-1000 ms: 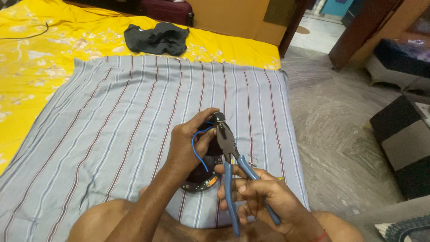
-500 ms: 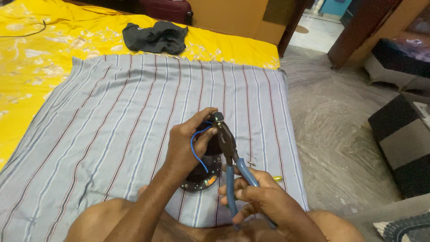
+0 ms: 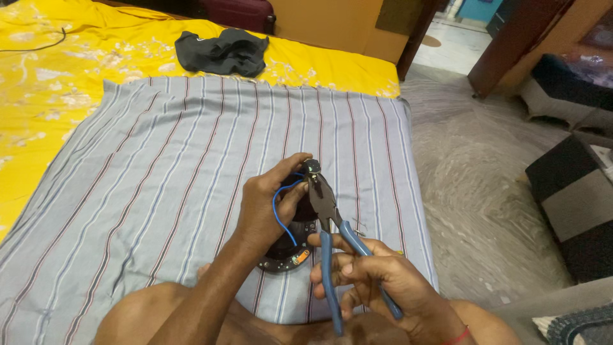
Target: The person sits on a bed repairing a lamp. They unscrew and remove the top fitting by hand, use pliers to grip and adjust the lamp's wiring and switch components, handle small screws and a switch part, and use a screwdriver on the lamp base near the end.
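Between the two hands, over a grey cloth with dark red stripes (image 3: 191,160), the work is a gripping step: the steel nose of blue-handled combination pliers (image 3: 325,207) is closed on a small metal part at the top of a round black device with a copper-coloured spot on its rim (image 3: 287,255). The left hand (image 3: 268,207) is curled around the upper part of that device, fingers wrapped over it and thumb set near the plier tip, steadying it. A thin blue wire (image 3: 281,211) loops across the left palm side, from near the fingertips down toward the device's base. The right hand (image 3: 377,281) is closed on the two blue handles, squeezing them nearly together.

By my judgement the part is being held for a twist or a pull; the next move would call for a firm squeeze from the right hand while the left keeps the device from turning, with the wire kept out of the bite.

The pliers' long axis runs from the right hand, low and near the body, up and slightly left to the nose, which points away from the person. The device rests just below the left hand, on the cloth.
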Demonstrator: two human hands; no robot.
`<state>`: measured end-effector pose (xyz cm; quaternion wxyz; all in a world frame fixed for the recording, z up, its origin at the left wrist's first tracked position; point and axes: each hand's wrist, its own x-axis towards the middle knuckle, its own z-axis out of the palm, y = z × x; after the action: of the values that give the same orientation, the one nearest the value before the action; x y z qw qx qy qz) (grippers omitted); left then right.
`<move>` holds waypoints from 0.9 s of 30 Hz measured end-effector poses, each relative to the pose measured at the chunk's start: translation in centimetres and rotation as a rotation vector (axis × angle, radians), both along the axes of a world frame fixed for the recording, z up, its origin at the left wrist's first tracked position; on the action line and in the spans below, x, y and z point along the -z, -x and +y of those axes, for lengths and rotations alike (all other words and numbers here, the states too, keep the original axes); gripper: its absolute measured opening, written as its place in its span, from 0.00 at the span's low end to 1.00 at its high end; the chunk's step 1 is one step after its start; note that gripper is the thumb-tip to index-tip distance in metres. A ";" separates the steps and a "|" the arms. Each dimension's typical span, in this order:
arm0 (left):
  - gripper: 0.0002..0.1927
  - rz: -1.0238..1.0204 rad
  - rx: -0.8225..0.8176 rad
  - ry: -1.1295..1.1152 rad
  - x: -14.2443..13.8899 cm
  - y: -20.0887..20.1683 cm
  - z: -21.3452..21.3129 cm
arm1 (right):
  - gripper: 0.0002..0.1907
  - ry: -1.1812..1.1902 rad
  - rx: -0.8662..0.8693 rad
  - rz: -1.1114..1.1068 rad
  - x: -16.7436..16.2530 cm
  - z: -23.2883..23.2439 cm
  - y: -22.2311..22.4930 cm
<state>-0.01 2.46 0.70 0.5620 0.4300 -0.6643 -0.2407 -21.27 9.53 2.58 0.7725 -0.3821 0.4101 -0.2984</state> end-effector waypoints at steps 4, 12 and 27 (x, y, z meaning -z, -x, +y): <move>0.23 0.028 0.032 0.043 0.0 -0.1 0.0 | 0.31 0.113 -0.020 0.134 0.1 -0.2 -0.5; 0.23 0.034 0.020 0.002 0.0 0.3 -0.2 | 0.39 0.889 0.137 1.535 0.2 1.8 -2.2; 0.21 -0.052 -0.066 0.100 0.6 1.4 0.2 | 0.41 0.915 0.034 1.485 -1.0 1.1 2.9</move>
<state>-1.37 2.68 0.13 0.5731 0.4292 -0.6753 -0.1770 -24.18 10.67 3.63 0.0713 -0.7445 0.6530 -0.1192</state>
